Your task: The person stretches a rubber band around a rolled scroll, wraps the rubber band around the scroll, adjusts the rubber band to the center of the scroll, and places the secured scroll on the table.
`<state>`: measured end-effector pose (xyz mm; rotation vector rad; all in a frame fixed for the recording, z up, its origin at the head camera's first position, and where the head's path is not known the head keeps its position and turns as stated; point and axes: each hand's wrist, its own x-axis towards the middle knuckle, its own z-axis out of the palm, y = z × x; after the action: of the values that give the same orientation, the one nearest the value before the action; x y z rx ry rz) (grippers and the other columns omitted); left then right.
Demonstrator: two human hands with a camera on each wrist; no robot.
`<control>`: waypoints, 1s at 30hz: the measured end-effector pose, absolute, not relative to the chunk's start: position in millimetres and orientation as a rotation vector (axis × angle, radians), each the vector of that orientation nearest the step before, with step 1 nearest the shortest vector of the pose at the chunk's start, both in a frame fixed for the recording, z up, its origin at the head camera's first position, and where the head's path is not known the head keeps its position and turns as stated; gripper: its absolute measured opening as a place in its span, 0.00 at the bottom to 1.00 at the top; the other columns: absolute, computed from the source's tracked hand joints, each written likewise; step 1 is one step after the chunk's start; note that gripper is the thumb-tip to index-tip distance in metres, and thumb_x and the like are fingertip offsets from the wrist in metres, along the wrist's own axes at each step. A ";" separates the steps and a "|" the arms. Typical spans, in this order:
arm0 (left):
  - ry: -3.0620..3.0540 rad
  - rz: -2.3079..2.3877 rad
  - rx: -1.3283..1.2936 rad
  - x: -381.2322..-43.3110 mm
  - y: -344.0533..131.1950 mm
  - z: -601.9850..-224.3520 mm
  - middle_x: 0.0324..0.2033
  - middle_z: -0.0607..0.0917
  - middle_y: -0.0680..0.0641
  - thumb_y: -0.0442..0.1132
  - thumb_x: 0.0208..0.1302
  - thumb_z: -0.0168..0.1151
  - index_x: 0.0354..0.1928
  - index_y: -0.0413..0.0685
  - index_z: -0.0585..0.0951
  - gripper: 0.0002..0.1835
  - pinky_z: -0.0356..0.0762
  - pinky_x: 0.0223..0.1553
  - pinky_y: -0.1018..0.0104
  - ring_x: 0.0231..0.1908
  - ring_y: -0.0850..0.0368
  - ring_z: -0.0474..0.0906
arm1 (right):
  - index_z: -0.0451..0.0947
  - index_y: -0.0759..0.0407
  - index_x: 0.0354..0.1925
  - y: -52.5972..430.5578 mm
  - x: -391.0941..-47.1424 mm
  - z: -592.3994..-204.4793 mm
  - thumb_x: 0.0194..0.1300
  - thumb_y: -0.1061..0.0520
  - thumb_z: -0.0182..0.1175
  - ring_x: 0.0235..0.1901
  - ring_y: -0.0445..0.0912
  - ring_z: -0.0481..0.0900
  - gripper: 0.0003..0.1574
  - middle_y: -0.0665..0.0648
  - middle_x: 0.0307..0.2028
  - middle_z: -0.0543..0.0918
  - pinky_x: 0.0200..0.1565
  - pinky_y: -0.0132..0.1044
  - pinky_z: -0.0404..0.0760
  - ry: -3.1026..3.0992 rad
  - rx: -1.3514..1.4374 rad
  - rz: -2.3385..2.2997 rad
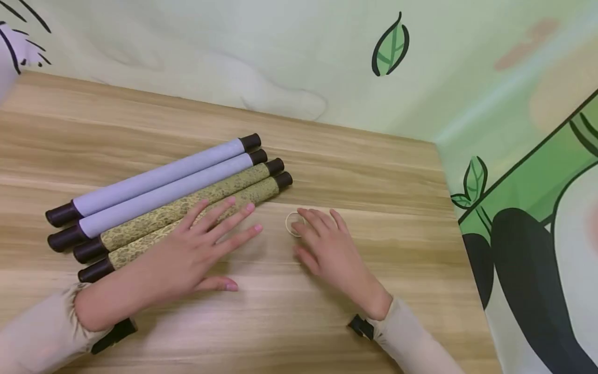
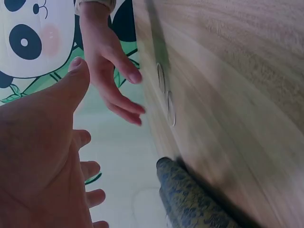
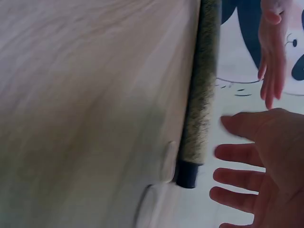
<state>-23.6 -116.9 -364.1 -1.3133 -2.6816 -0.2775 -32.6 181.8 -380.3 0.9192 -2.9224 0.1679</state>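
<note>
Paintwork (image 1: pixel 21 47) in pale purple, with black strokes, showed at the far left of the wall (image 1: pixel 187 57), above a wooden table (image 1: pixel 51 135). Below it reached a beige left sleeve (image 1: pixel 42 332), with a black strap (image 1: pixel 114 335) at the wrist.

Just beyond, four rolls lay side by side, slanting up to the right, each with dark ends. Farthest from the person was a pale blue roll (image 1: pixel 159 175), then a second blue roll (image 1: pixel 165 195). Nearer came a yellow patterned roll (image 1: pixel 163 214) and, as the nearest of the row, another yellow roll (image 1: pixel 259 192).

The left hand (image 1: pixel 193 254) hung over the nearer rolls, partly covering the patterned pair from above. Its fingers were spread well apart, it held nothing, and from the side it stood raised off the rolls.

To the right of the rolls, a thin pale ring (image 1: pixel 286 225) lay flat on the bare wood, partly under the fingertips of the right hand (image 1: pixel 334 254). A second ring (image 2: pixel 158 76), visible from the left wrist, lay close beside the first; I could not tell whether they touched. The right hand hovered just above both, its fingers loosely bent and apart, gripping nothing.

Farther right were a painted leaf (image 1: pixel 390 52) high on the wall, the right sleeve (image 1: pixel 411 337) low down, and finally a painted panda (image 1: pixel 528 280).
</note>
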 end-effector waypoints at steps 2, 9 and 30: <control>-2.716 -0.279 -1.329 -23.2 -115.7 -365.3 0.80 0.46 0.47 0.76 0.63 0.39 0.79 0.60 0.51 0.48 0.21 0.79 0.50 0.79 0.42 0.42 | 0.79 0.51 0.56 182.5 -37.0 -384.3 0.65 0.47 0.64 0.66 0.54 0.72 0.23 0.57 0.66 0.75 0.71 0.61 0.64 -2.941 0.898 0.187; -2.748 -0.367 -1.394 -20.4 -108.7 -371.4 0.79 0.50 0.47 0.70 0.57 0.58 0.78 0.59 0.52 0.52 0.53 0.73 0.37 0.77 0.42 0.49 | 0.83 0.52 0.42 182.5 -46.9 -398.2 0.64 0.52 0.66 0.60 0.52 0.76 0.09 0.55 0.59 0.80 0.70 0.57 0.66 -2.972 0.860 0.182; -2.755 -0.286 -1.548 -17.9 -102.9 -368.1 0.73 0.66 0.42 0.63 0.62 0.60 0.74 0.50 0.63 0.43 0.63 0.72 0.42 0.70 0.41 0.66 | 0.80 0.54 0.29 170.0 -51.9 -399.5 0.60 0.56 0.63 0.37 0.48 0.77 0.04 0.50 0.31 0.82 0.59 0.44 0.74 -2.829 0.924 0.079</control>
<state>-17.9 -102.9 -368.1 -1.5480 -2.7551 -0.2861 -51.9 170.0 -399.5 0.9241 -2.8295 0.0792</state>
